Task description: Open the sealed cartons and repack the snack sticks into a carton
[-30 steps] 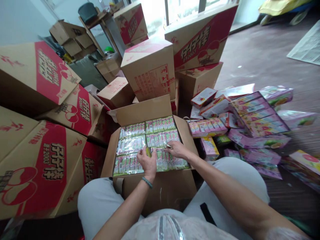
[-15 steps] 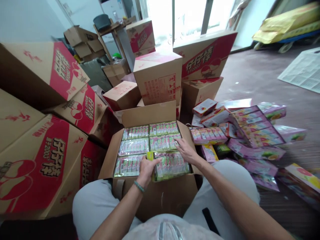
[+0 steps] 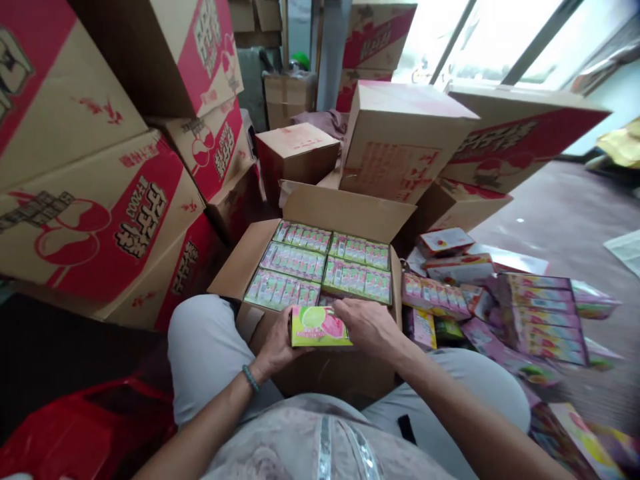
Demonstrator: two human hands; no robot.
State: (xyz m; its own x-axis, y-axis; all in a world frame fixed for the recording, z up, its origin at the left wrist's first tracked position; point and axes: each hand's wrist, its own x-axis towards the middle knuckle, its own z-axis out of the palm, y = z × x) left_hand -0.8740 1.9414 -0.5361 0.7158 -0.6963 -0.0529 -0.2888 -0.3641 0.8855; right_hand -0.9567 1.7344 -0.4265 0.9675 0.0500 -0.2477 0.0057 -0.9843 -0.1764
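Close in front of me I hold a small yellow-green candy box [image 3: 320,327] printed with a lime and a pink fruit. My left hand [image 3: 277,343] grips its left end, fingers partly hidden behind it. The fingers of my right hand [image 3: 367,327] are bent over its right end. Just beyond, between my legs, stands an open cardboard carton [image 3: 345,203] with its flaps up. Several wrapped packs [image 3: 295,260] of pink-and-green boxes lie in rows inside it. At the near right of the carton, the held box and my right hand partly cover a gap.
Large red-printed cartons [image 3: 125,227] are stacked at the left, and more cartons [image 3: 407,143] stand behind the open one. Several colourful packs [image 3: 545,320] lie heaped on the floor at the right. A red plastic object [image 3: 90,427] is at the lower left.
The pack at the carton's near right has been lifted out, and its printed end now faces me. My right hand has moved onto its right end. The view has swung left.
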